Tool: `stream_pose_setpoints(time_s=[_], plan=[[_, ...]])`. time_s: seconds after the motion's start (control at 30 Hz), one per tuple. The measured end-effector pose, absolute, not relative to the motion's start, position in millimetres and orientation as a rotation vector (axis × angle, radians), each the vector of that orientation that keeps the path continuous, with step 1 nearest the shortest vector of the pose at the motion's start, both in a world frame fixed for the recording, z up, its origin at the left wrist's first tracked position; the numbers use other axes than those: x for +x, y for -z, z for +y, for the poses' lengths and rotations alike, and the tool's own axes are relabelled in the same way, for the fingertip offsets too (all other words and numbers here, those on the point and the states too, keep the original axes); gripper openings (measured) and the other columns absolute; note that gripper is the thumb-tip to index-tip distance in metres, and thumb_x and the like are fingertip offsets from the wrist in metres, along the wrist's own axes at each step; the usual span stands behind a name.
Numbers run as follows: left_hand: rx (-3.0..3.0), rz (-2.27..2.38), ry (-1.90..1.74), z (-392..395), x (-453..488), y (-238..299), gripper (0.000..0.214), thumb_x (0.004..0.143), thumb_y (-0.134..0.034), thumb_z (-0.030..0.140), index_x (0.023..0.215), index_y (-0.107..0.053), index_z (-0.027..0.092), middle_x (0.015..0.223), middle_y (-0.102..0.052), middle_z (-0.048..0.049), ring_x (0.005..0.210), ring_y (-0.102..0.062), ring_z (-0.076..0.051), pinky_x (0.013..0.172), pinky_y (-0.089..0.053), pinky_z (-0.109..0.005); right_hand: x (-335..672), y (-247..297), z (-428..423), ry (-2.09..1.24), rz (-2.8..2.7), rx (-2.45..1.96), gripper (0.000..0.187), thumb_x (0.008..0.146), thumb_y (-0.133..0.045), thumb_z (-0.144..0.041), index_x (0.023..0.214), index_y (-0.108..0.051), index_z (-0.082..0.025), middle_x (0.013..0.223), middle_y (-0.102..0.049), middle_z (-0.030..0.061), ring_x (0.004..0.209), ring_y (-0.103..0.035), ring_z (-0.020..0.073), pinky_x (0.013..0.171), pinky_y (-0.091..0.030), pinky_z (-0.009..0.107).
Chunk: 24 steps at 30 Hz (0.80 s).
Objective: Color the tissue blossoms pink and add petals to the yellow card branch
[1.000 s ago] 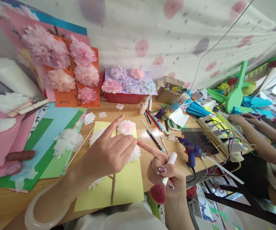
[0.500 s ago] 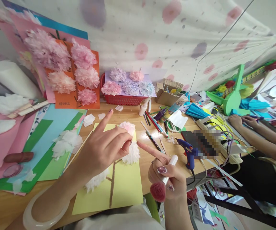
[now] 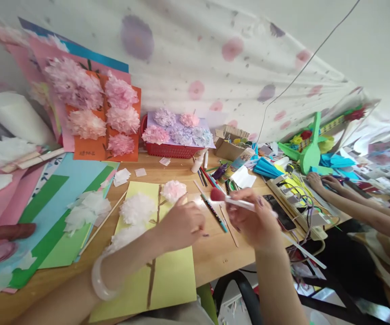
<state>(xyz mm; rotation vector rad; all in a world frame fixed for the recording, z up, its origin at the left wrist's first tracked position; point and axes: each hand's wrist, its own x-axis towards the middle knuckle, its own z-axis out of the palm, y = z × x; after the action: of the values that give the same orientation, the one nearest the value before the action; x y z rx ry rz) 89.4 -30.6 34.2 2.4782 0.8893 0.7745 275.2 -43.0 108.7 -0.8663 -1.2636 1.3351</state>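
Observation:
My right hand (image 3: 257, 219) grips the white handle of a makeup brush (image 3: 240, 203), its red bristles pointing left. Over the right part of the yellow sheet (image 3: 174, 280), my left hand (image 3: 181, 223) is closed with its fingers curled under; what they hold, if anything, is hidden. On that sheet are a pale pink tissue-paper flower (image 3: 173, 191), a white tissue-paper flower (image 3: 137, 208) and another white one partly behind my left forearm. A brown branch (image 3: 151, 284) runs up the sheet. Between my hands lies a dark patterned pen (image 3: 214, 213).
A red basket (image 3: 174, 150) and orange cards with pink flowers (image 3: 122, 119) stand at the back. Coloured sheets (image 3: 76, 180) lie left. At right are a phone (image 3: 279, 212), a power strip (image 3: 294, 205) with cables, and another person's arms (image 3: 350, 198).
My right hand has lifted and turned the brush, its bristles now pointing left instead of down. My left hand has moved down and curled in its outstretched index finger. The view has shifted.

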Motion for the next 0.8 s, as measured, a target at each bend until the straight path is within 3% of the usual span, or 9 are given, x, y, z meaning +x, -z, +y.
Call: stream_pose_setpoints(time_s=[0.1,0.17,0.27,0.47,0.57,0.7,0.8], plan=[[2.153,1.189,-0.879,0,40,-22,0.041,0.094,-0.043,0.038,0.063,-0.063,0.02,0.069,-0.069,-0.0038,0.074,-0.063,-0.019,0.087,-0.047,-0.037,256,-91,-8,-1.205,-1.386,-1.197,0.052,0.084,-0.055,-0.063,0.068,-0.072,-0.017,0.053,-0.059,0.0037,0.046,-0.051,0.0128,0.039,-0.033,0.022],[1.933,1.333,-0.94,22,5,-9,0.037,0.092,-0.042,0.042,0.079,-0.069,0.019,0.087,-0.074,-0.0057,0.086,-0.066,-0.022,0.084,-0.048,-0.033,239,-77,14,-0.998,-1.539,-1.35,0.057,0.086,-0.052,-0.061,0.056,-0.068,-0.016,0.042,-0.051,0.0013,0.041,-0.044,0.0105,0.041,-0.029,0.023],[1.862,1.325,-0.924,46,-26,9,0.038,0.089,-0.043,0.042,0.1,-0.07,0.018,0.105,-0.074,-0.007,0.099,-0.066,-0.022,0.085,-0.048,-0.03,215,-59,40,-0.632,-1.658,-1.359,0.057,0.09,-0.047,-0.056,0.051,-0.064,-0.017,0.042,-0.051,0.0008,0.042,-0.043,0.0103,0.045,-0.029,0.025],[1.848,1.261,-0.778,48,-26,22,0.035,0.085,-0.049,0.044,0.085,-0.074,0.019,0.088,-0.077,-0.0044,0.081,-0.067,-0.021,0.071,-0.045,-0.027,207,-36,55,-0.505,-1.892,-1.454,0.056,0.09,-0.046,-0.051,0.045,-0.057,-0.019,0.04,-0.054,0.001,0.039,-0.044,0.0116,0.045,-0.03,0.026],[1.835,1.256,-0.76,46,-25,22,0.036,0.086,-0.048,0.043,0.084,-0.075,0.019,0.085,-0.076,-0.0041,0.08,-0.066,-0.021,0.07,-0.044,-0.027,209,-33,52,-0.383,-1.828,-1.472,0.058,0.095,-0.036,-0.049,0.051,-0.06,-0.019,0.047,-0.059,0.003,0.045,-0.051,0.0132,0.049,-0.034,0.026],[1.819,1.242,-0.748,50,-29,25,0.038,0.086,-0.048,0.044,0.085,-0.075,0.018,0.086,-0.075,-0.004,0.081,-0.065,-0.022,0.07,-0.044,-0.027,209,-31,52,-0.352,-1.936,-1.492,0.054,0.089,-0.048,-0.049,0.044,-0.053,-0.021,0.042,-0.056,0.0019,0.041,-0.048,0.0127,0.048,-0.032,0.026],[1.809,1.229,-0.744,52,-31,27,0.038,0.086,-0.048,0.045,0.087,-0.075,0.018,0.088,-0.076,-0.004,0.083,-0.065,-0.022,0.071,-0.044,-0.027,211,-27,52,-0.264,-1.847,-1.493,0.055,0.095,-0.036,-0.046,0.052,-0.057,-0.02,0.048,-0.06,0.0032,0.045,-0.052,0.0138,0.05,-0.034,0.026]])
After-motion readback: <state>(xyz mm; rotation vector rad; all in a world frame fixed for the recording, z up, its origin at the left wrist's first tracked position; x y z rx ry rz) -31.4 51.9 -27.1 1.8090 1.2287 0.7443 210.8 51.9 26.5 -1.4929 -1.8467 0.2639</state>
